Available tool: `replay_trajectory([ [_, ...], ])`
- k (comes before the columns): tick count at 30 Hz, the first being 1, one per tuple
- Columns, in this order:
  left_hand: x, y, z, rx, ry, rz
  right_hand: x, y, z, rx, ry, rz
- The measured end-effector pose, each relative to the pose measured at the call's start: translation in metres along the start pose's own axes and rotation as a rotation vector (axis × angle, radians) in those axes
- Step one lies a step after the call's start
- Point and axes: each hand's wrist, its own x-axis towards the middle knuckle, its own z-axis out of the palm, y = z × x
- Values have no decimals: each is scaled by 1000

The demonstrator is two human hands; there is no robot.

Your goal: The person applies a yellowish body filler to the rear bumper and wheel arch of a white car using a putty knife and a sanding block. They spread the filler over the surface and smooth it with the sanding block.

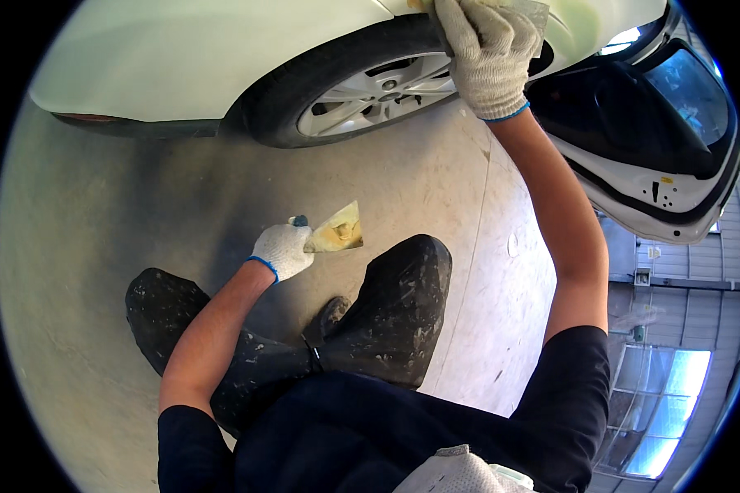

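1. While crouched beside the car (181, 57), right hand (489, 53) up high, gloved, closed on a spreader (530, 11) pressed at the wheel-arch edge, just above the tyre (321, 70).
2. Left hand (281, 249) low and well apart from the right, gloved, clamped on a putty knife (337, 230); blade smeared yellow, tilted, hanging over the floor (74, 271) in front of the knees.
3. Open room: bare concrete to the left and between wheel and knees; right side crowded by an open car door (666, 156).
4. Surface: grey, scuffed concrete with a seam running down past the right arm; windows (658, 411) bright at lower right.
5. Count: two gloved hands, two tools, one wheel (378, 94) in view, one car.
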Motion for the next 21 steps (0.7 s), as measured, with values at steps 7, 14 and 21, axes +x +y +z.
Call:
replay_trajectory([
  [7,-3,0,-4,-43,29,22,1,-6,-35,25,-107,34],
  [14,-5,1,-10,1,0,-5,57,-8,-33,10,-60,81],
  [21,-10,-2,-5,-36,34,27,3,-13,-43,32,-240,189],
])
